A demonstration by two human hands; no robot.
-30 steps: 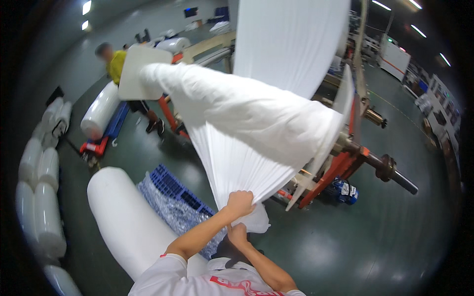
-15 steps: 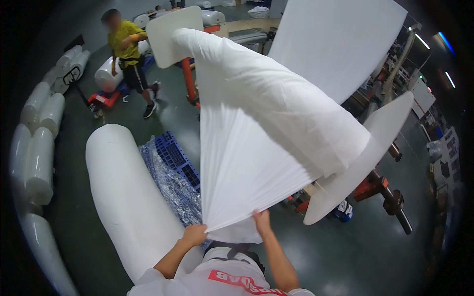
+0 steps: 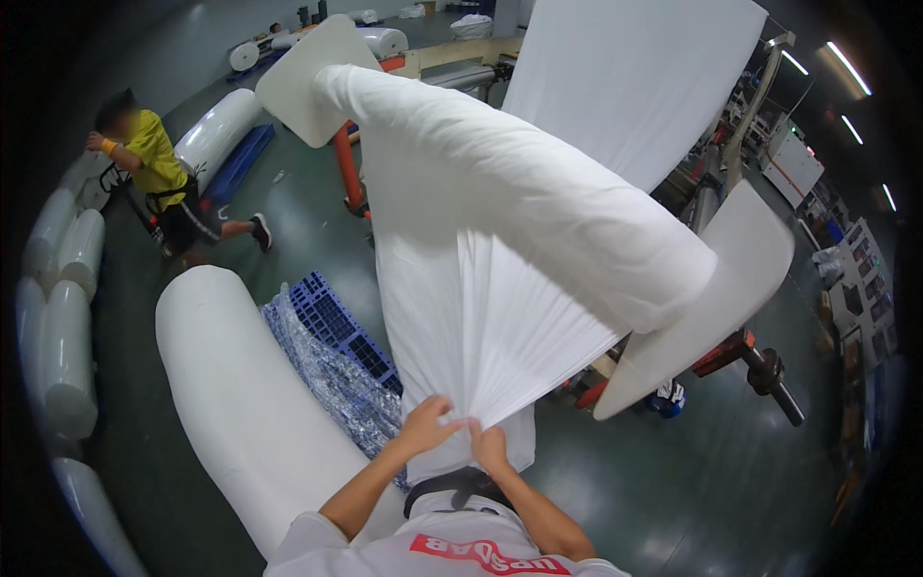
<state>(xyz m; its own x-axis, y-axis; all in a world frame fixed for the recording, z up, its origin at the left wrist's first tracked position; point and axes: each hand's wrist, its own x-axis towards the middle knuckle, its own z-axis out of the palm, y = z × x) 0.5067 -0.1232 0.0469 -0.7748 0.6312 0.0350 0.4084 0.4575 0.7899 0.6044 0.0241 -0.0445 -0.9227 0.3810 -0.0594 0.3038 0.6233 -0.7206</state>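
Observation:
A white fabric sheet (image 3: 413, 279) hangs down from a large wrinkled white roll (image 3: 538, 207) in front of me. Its loose end reaches my waist, with folds fanning out from one gathered point. My right hand (image 3: 489, 448) pinches the fabric at that point. Just to its left, my left hand (image 3: 426, 426) lies against the sheet with thumb and fingers apart. The roll sits between two pale end plates, a left plate (image 3: 306, 88) and a right plate (image 3: 716, 288).
A thick white roll (image 3: 226, 385) lies at my left, beside crumpled clear plastic film (image 3: 332, 385) and a blue pallet (image 3: 336, 322). A metal shaft (image 3: 774, 385) juts out at right. Several wrapped rolls (image 3: 69, 356) line the far left. A person in yellow (image 3: 159, 163) stands near them.
My hands have come together, gathering the fabric into tight folds. My left hand has released the edge and moved right. The person in yellow has moved left with the red pallet jack.

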